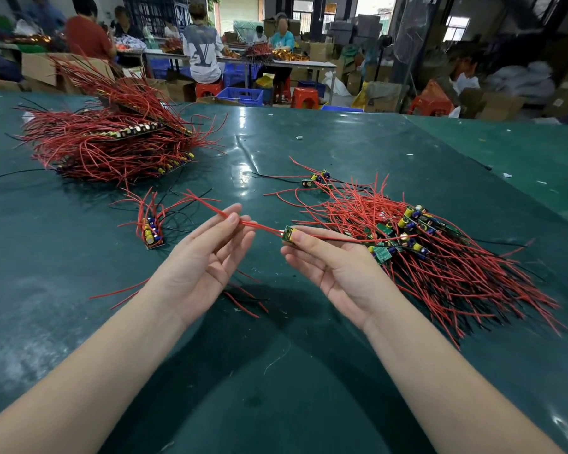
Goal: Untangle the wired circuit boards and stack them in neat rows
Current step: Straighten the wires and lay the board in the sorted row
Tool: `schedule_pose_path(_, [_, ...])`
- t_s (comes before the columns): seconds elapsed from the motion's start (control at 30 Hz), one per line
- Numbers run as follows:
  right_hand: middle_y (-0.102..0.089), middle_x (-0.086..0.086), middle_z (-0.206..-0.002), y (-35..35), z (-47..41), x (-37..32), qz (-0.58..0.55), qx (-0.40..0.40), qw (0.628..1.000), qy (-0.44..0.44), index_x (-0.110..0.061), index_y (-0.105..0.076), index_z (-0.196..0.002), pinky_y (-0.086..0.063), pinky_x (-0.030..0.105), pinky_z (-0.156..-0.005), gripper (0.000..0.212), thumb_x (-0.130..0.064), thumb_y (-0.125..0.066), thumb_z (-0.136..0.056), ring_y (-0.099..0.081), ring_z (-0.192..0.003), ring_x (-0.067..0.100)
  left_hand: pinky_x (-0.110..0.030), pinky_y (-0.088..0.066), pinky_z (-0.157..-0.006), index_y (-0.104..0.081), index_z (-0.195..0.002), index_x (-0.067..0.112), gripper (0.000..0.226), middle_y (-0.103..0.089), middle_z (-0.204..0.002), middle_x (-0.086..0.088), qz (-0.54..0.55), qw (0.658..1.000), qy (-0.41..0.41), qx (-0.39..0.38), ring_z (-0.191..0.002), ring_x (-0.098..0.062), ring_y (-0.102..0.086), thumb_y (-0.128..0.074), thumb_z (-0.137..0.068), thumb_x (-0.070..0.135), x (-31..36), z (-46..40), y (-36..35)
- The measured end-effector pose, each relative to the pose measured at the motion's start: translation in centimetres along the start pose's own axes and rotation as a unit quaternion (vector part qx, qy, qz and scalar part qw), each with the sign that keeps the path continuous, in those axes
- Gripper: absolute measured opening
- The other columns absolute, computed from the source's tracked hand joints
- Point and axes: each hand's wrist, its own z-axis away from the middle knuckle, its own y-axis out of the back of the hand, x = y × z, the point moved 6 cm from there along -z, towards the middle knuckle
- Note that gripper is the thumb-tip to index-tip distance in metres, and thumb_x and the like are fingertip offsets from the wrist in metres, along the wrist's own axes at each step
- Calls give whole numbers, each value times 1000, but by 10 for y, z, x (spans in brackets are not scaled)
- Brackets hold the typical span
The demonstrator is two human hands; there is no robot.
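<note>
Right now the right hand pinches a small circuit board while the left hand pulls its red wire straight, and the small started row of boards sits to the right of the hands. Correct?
Not quite. The head view shows the small started row of boards to the left of the hands, near the left hand. The rest holds: the right hand pinches the small circuit board, the left pulls its red wire straight.

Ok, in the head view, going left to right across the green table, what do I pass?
Big stacked heap of boards with red wires → small row of boards → left hand pinching a red wire → right hand holding a small board → loose tangled pile.
</note>
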Motion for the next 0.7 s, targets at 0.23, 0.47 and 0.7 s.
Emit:
schedule_pose_path(0.23, [-73, 12, -78, 4, -2, 1, 13, 1, 1000, 3, -4, -77, -76, -57, 23, -64, 13, -7, -75, -63, -72, -71, 22, -17, -56, -58, -76, -82, 12, 21, -75, -82, -3, -14, 999, 27, 38, -72, -10, -73, -59, -91, 20, 1, -1, 7])
schedule_pose_path(0.47, [-71, 11, -76, 7, -1, -7, 99, 19, 993, 59, -3, -75, -81, -57, 24, -66, 9, 0, -75, -72, -71, -70, 22, -18, -57, -63, -65, -92, -1, 7, -75, -82, -10, -9, 997, -15, 77, -80, -18, -74, -58, -90, -2, 9, -6, 20])
schedule_pose_path(0.7, [-72, 9, -72, 5, 2, -16, 202, 32, 970, 128, -8, -73, -81, -57, 24, -65, 15, 7, -71, -79, -71, -69, 21, -16, -55, -57, -68, -89, 4, 13, -75, -82, -5, 27, 996, 2, 89, -78, -13, -74, -60, -92, 14, 10, -4, 19])
